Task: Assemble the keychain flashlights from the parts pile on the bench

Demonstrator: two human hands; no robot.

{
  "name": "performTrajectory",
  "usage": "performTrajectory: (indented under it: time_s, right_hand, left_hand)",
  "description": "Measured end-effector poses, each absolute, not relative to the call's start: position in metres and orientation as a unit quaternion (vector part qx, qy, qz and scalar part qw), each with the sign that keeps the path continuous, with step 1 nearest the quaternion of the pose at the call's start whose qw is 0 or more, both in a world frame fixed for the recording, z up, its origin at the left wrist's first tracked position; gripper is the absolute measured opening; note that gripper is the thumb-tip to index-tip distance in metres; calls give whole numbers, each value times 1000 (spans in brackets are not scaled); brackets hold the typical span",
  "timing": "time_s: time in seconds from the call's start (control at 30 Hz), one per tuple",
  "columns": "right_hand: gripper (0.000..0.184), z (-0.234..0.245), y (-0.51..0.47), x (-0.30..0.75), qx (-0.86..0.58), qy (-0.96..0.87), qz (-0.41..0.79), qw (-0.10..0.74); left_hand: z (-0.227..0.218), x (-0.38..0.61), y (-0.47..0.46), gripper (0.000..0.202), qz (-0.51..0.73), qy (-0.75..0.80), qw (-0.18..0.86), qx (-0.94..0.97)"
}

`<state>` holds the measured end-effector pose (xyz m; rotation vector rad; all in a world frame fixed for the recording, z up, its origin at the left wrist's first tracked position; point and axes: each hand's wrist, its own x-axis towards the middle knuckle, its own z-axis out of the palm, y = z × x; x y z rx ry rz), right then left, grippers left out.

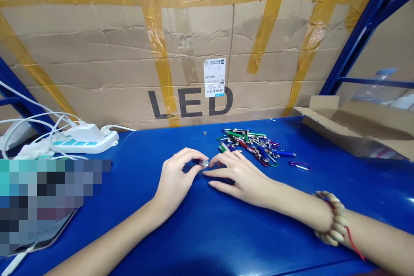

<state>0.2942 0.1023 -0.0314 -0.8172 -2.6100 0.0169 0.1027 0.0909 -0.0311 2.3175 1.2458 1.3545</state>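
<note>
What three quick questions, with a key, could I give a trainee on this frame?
1. Which hand holds the small tube? A) left B) right C) neither
2. True or false: a beaded bracelet is worn on the right arm.
3. Fill in: the big black letters on the cardboard read ___.

Key:
1. A: the left hand pinches it; the right hand is close by, contact unclear.
2. True.
3. LED.

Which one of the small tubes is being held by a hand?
The dark tube with the shiny pale end: it is pinched in the left hand, whereas the other tubes lie heaped on the blue table.
</note>
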Motion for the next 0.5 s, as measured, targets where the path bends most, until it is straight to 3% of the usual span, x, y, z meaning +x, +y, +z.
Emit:
performTrajectory:
  time_s: [0.23,0.33,0.5]
  right_hand:
    - [19,-33,109,299,-346,-912,-37,219]
    - [11,-34,113,302,-362,-908,-16,213]
    - [12,-32,116,305,-396,-894,39,207]
  left_hand:
    - [-30,109,87,10,480,411,109,767]
    - [-32,108,87,12,489,401,117,766]
    - [-32,108,85,14,499,393,128,761]
